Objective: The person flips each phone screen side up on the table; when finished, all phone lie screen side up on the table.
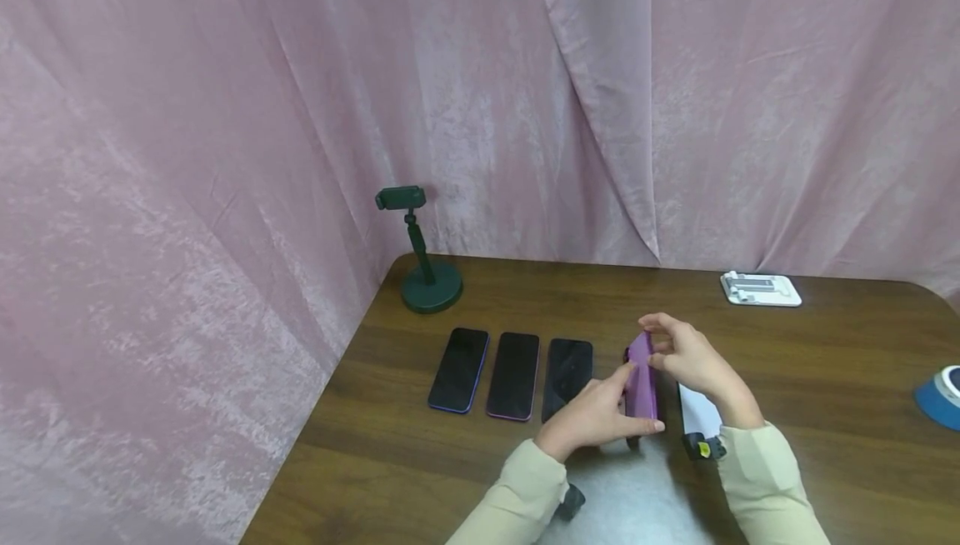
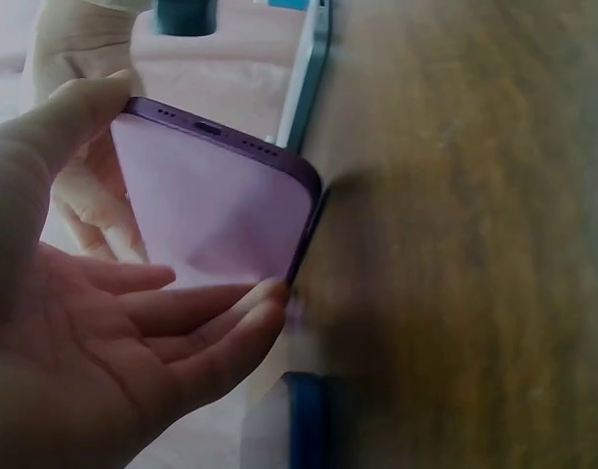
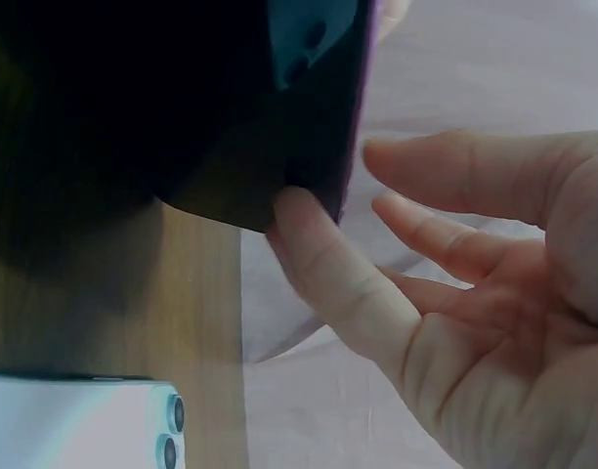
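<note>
Purple phone (image 1: 641, 387) is up on edge, tilted, between both hands over the brown table (image 1: 367, 453), right of the phone row; can't tell if its lower edge touches the wood. Left hand (image 1: 596, 412) grips it at the port end, thumb on one corner, fingertips on the other. Right hand (image 1: 686, 357) is at the far end, one finger touching the dark glossy side, thumb at the edge; can't tell if it's clasping or just steadying.

Table holds the rest: blue-edged phone (image 1: 458, 370), pink-edged phone (image 1: 513, 377) and dark phone (image 1: 567, 372) side by side, black faces up, the last partly behind the left hand. White phone (image 1: 699, 412) lies lens side up by the right wrist. Green stand (image 1: 431, 288) with clamp head upright at back left corner; white folded holder (image 1: 761, 289) flat near the back edge, right. Blue round object (image 1: 937, 399) cut off at right. Pink curtain (image 1: 487, 95) behind.
</note>
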Available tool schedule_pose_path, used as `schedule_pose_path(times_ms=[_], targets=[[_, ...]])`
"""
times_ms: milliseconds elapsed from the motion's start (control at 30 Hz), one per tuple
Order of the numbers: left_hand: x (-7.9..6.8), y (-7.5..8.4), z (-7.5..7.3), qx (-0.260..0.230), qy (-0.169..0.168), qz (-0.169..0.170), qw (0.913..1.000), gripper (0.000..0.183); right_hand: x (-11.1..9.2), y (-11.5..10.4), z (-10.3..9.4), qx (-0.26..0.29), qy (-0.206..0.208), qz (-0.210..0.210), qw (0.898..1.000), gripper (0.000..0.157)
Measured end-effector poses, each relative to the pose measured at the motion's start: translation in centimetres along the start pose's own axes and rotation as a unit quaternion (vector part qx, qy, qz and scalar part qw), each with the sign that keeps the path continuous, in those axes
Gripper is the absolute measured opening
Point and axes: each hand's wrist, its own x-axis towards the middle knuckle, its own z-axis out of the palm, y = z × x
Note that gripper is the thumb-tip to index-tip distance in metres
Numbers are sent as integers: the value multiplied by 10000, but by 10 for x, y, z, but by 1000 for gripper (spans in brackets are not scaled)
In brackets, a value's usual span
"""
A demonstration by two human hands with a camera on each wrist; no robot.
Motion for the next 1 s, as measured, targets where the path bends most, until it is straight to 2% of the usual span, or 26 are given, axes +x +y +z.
schedule_pose_path(times_ms=[133,233,433,533,633,1000], targets=[[-1,0,-4,-265,-118,34,9996,84,1,1,2,-117,50,-94,9999,50],[-2,2,-6,-419,-134,18,9990,83,2,5,1,-45,-68,-166,9998,51],[-3,4,-8,-701,0,-138,9974,87,5,17,1,653,-606,-114,9960,47],[-3,4,-9,-737,110,-170,9971,87,7,24,4,1061,-887,105,9903,48],[-3,4,-11,-701,182,-146,9973,85,8,27,8,1224,-1055,313,9864,52],[-2,6,-14,-965,59,-230,9951,70,8,23,11,789,-971,510,9908,59]])
